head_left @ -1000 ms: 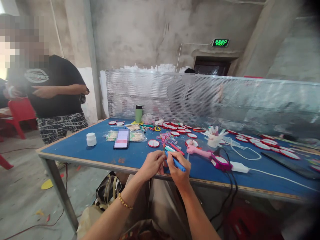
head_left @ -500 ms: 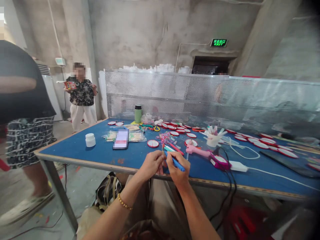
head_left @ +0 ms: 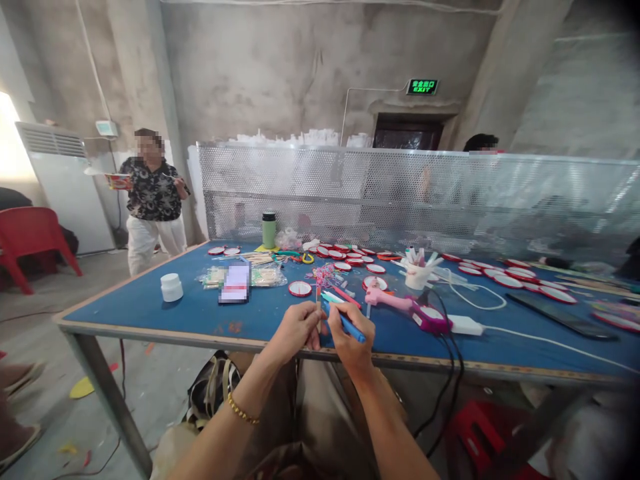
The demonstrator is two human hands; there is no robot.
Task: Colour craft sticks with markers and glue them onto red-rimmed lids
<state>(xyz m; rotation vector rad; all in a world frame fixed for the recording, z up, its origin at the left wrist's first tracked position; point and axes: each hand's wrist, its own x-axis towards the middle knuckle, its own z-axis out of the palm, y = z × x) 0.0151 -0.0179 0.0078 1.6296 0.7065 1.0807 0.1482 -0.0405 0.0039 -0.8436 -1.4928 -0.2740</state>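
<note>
My left hand [head_left: 299,325] is closed in a pinch on a thin flat wooden stick [head_left: 319,297], which stands upright with a reddish upper part. Held like a pen in my right hand [head_left: 353,343] is a blue marker [head_left: 355,331], its front end close to the stick; whether it touches cannot be made out. Just beyond my hands lie red and teal pens [head_left: 346,297] and a tangle of colourful cords [head_left: 325,274]. A red-rimmed white disc [head_left: 300,289] rests on the blue table [head_left: 135,300] ahead of my left hand.
A pink and purple glue gun [head_left: 395,300] with black cables lies at right, near a white cup [head_left: 416,277] of sticks. At left are a phone [head_left: 235,283], bagged sticks and a white jar [head_left: 171,288]. Behind runs a perforated metal screen [head_left: 310,180]; a person [head_left: 153,187] stands beyond.
The view has shifted slightly to the right. A passing person at left has mostly left the picture, uncovering a red chair. Both hands keep their holds, with more of the stick showing.
</note>
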